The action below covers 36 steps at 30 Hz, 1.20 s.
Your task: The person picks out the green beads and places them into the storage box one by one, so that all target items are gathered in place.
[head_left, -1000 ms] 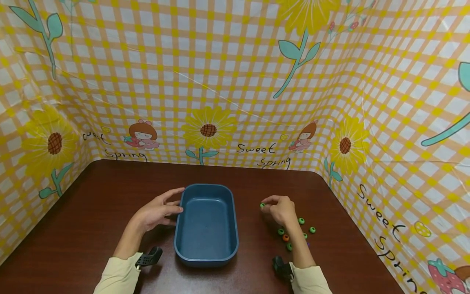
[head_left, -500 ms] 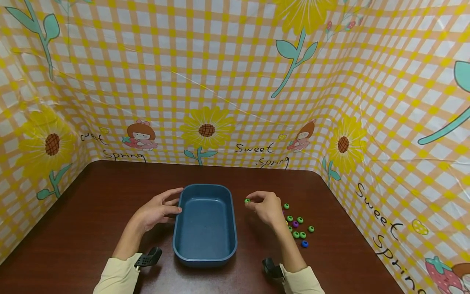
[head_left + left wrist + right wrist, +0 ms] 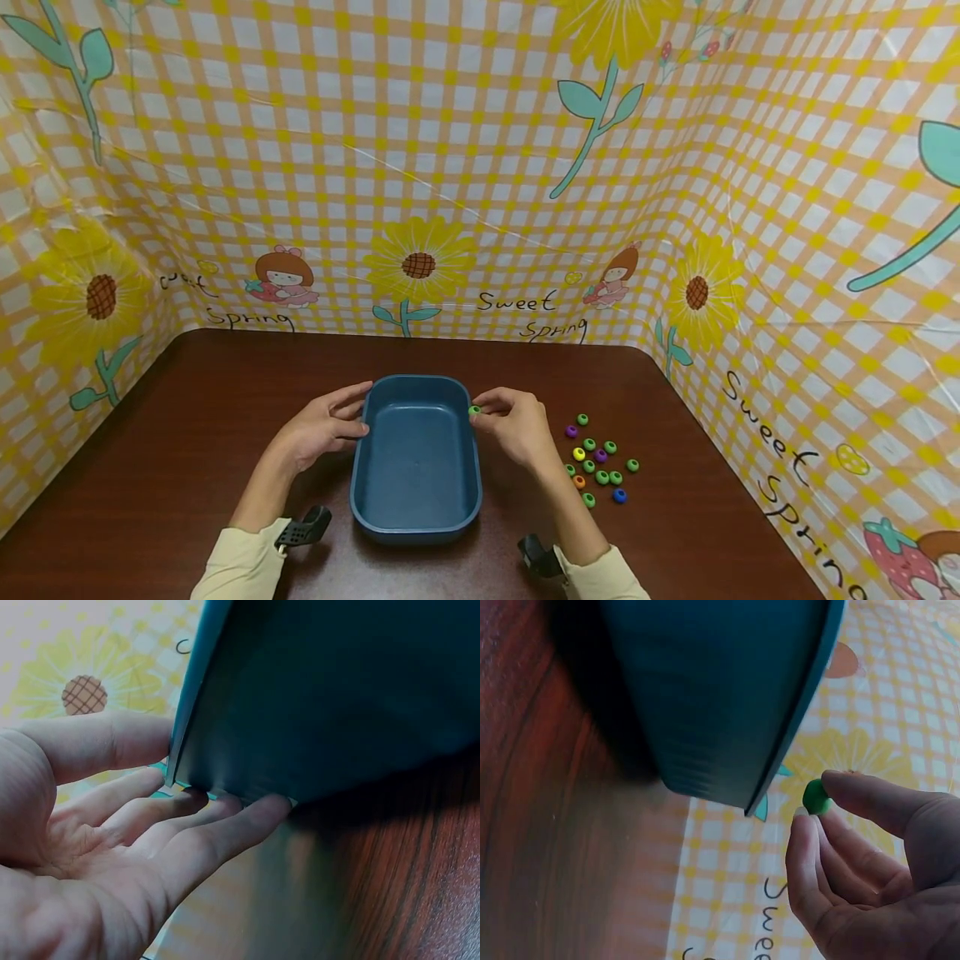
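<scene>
A blue rectangular bin (image 3: 416,467) stands on the table with nothing in it. The left hand (image 3: 318,429) rests its fingertips along the bin's left side; in the left wrist view the thumb and fingers (image 3: 225,836) touch the bin wall (image 3: 315,690), fingers nearly straight. At the bin's right rim, the right hand (image 3: 517,423) pinches a green bead (image 3: 474,411). The right wrist view shows that green bead (image 3: 816,797) between thumb and fingertips of the right hand (image 3: 877,862), beside the bin (image 3: 712,697).
Several loose beads lie right of the right forearm: mostly green ones (image 3: 602,477), with purple (image 3: 601,456), yellow (image 3: 578,454), orange (image 3: 579,482) and blue (image 3: 619,496) ones. A checked cloth (image 3: 480,175) with sunflowers surrounds the dark table (image 3: 240,367).
The right hand has moved left with its green bead, from near the loose beads to the bin's right rim, uncovering more beads. The left hand has stayed at the bin.
</scene>
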Each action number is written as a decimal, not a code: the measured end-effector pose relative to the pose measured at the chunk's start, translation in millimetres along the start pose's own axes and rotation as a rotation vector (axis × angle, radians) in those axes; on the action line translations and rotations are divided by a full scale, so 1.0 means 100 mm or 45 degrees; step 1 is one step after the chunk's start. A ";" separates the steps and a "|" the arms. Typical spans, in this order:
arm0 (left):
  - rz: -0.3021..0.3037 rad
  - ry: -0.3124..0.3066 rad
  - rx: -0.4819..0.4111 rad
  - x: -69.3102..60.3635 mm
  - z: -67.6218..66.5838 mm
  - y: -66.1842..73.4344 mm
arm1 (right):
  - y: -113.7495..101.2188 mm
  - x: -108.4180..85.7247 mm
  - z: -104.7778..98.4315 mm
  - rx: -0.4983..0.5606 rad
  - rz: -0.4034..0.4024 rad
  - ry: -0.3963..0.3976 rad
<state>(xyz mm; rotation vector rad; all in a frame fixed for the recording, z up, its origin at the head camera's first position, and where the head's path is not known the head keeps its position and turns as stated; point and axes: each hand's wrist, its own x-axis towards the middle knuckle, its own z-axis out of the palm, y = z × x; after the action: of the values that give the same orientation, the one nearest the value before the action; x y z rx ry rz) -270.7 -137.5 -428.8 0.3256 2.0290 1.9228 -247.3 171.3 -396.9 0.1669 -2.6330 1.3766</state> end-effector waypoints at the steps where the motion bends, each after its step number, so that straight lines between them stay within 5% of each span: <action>1: -0.004 0.006 0.004 0.00 0.00 0.00 | -0.01 0.00 0.02 0.009 -0.004 0.000; 14: 0.010 -0.059 -0.011 -0.03 -0.04 -0.01 | -0.06 -0.06 0.15 0.047 -0.039 -0.058; 36: 0.014 -0.058 -0.029 -0.01 -0.04 0.01 | 0.00 -0.03 0.19 -0.009 -0.066 -0.081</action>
<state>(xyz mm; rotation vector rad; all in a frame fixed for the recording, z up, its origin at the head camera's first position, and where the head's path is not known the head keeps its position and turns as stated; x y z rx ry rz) -271.4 -141.6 -427.6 0.3725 1.9793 1.9256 -245.8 156.1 -408.0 0.2798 -2.6645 1.3670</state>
